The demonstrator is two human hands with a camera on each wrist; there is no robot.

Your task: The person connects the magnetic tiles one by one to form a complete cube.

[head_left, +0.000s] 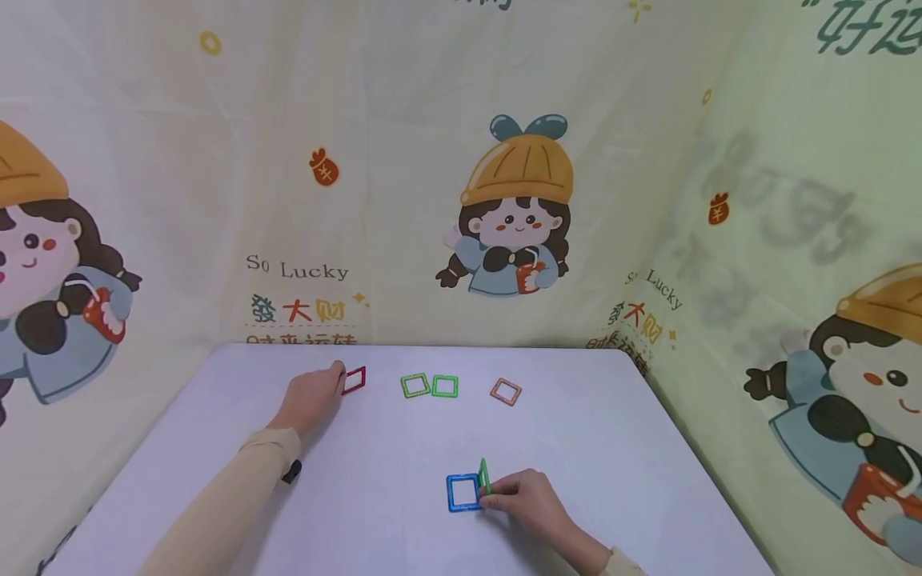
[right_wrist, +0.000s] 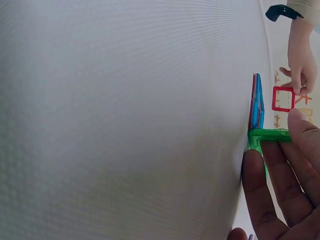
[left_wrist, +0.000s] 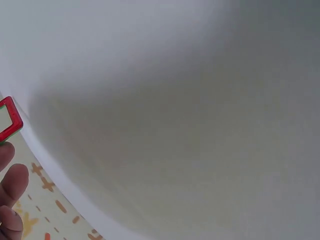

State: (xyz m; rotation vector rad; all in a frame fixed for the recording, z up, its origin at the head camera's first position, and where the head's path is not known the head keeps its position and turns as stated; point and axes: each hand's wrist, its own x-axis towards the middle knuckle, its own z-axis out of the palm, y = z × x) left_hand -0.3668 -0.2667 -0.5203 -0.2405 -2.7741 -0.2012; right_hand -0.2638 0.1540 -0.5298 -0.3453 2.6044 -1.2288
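Observation:
At the far left of the table, my left hand [head_left: 308, 402] pinches a red square magnetic tile [head_left: 363, 376] by its left side. The tile stands tilted up, and in the left wrist view the red tile [left_wrist: 16, 119] shows at the left edge beside the fingertips. Nearer to me, a blue square magnetic tile [head_left: 450, 494] lies flat. My right hand [head_left: 531, 502] grips a green magnetic tile [head_left: 484, 470] between thumb and fingers, upright along the blue tile's right edge. In the right wrist view the green tile [right_wrist: 270, 134] meets the blue tile [right_wrist: 257, 105] at a corner.
Toward the back of the white table [head_left: 374, 456] lie a yellow-green tile [head_left: 404, 387] and a green tile [head_left: 444, 396] side by side. An orange tile [head_left: 501, 399] lies to their right. A printed cloth backdrop [head_left: 403, 176] rises behind the table and at its sides.

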